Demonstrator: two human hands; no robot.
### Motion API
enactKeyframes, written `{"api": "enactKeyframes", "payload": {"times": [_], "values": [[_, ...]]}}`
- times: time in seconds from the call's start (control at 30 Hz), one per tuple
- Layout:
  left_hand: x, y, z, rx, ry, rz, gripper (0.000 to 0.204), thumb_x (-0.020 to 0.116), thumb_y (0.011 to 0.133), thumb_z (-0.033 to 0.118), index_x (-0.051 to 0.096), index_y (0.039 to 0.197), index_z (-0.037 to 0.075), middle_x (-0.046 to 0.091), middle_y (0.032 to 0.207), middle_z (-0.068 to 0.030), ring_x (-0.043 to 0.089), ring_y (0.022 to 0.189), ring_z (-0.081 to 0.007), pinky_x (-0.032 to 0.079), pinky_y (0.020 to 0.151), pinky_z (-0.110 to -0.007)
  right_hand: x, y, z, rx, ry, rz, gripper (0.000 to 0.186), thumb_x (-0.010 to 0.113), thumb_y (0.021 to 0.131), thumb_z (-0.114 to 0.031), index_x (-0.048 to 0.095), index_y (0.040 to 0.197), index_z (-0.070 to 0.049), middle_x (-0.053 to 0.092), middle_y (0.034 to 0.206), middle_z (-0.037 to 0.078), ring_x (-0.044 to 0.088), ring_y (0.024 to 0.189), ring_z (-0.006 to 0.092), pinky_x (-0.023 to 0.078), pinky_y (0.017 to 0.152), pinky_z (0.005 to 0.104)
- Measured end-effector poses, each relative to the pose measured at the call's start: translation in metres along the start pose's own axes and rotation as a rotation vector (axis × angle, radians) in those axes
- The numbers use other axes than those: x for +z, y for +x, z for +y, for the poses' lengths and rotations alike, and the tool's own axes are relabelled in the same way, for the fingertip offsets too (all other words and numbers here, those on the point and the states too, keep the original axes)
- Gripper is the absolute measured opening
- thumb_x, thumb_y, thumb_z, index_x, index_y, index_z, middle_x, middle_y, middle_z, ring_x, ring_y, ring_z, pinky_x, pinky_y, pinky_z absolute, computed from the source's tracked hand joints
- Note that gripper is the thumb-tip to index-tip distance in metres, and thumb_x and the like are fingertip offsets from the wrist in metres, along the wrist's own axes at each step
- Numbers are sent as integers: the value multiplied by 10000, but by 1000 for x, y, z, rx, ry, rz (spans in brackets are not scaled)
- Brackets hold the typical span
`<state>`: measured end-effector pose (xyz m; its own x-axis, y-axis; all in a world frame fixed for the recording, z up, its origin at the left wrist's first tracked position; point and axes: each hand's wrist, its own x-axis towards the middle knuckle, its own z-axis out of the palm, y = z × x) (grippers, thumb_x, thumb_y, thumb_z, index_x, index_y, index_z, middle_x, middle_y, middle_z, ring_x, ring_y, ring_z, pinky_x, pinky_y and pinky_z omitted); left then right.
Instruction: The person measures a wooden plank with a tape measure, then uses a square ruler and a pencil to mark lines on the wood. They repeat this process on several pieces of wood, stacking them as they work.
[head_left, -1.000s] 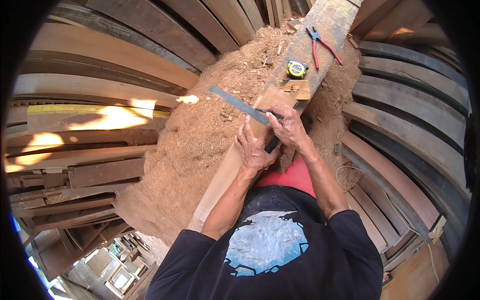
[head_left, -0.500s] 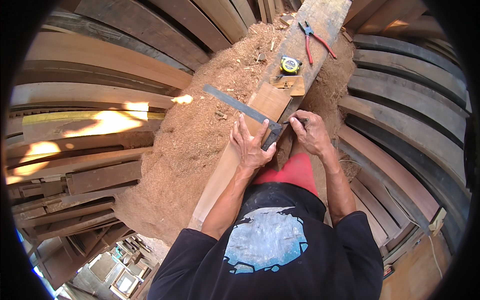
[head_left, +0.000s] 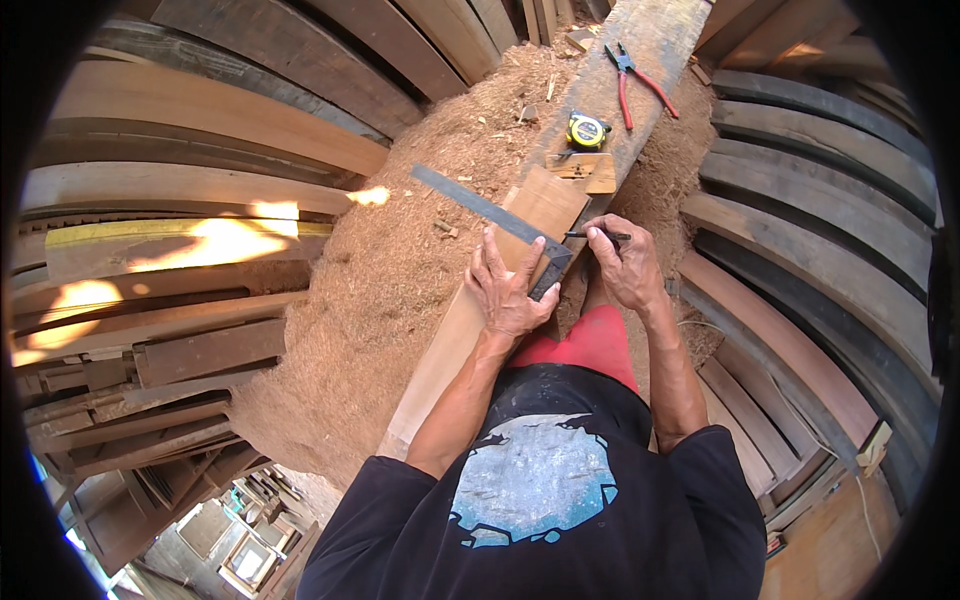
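Note:
A light wooden board [head_left: 440, 355] lies lengthwise in front of me, angled up to the right. Across it rests a dark metal try square [head_left: 478, 208], its blade reaching out past the left side of the board. My left hand [head_left: 508, 295] grips the square near its stock, thumb and fingers spread over the tool and the board. Pinched between the fingers of my right hand [head_left: 628, 265] is a dark pencil [head_left: 585, 235], its tip close to the right edge of the board beside the square.
A rough plank [head_left: 600, 85] supports the board. On it are a yellow tape measure [head_left: 586, 130], a small wood block [head_left: 592, 172] and red-handled pliers [head_left: 632, 85]. Sawdust [head_left: 350, 320] heaps at the left. Stacked timber [head_left: 200, 190] stands on both sides.
My right hand has turned slightly, and more of the pencil shows, with its tip by the board's edge. My left hand and the square stay together on the board.

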<state>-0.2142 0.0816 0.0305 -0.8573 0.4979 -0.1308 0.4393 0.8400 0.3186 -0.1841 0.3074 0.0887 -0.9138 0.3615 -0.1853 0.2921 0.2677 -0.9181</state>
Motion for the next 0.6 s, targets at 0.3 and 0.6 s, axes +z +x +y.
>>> {"api": "enactKeyframes", "payload": {"times": [0.3, 0.6], "values": [[0, 0, -1, 25, -16, 20, 910, 849, 714, 539, 522, 1562, 481, 163, 1712, -336, 256, 1471, -545, 232, 1146, -690, 8, 6, -5, 9, 3, -19, 244, 661, 1030, -187, 735, 1018, 45, 716, 850, 170, 704, 752, 266, 546, 710, 388], [-1, -1, 0, 20, -12, 9, 906, 836, 732, 546, 504, 1573, 484, 186, 1700, -340, 266, 1465, -539, 209, 1154, -700, 32, 22, 4, 35, 63, -43, 248, 669, 1035, -188, 755, 1069, 42, 749, 916, 180, 729, 810, 247, 563, 731, 375]]}}
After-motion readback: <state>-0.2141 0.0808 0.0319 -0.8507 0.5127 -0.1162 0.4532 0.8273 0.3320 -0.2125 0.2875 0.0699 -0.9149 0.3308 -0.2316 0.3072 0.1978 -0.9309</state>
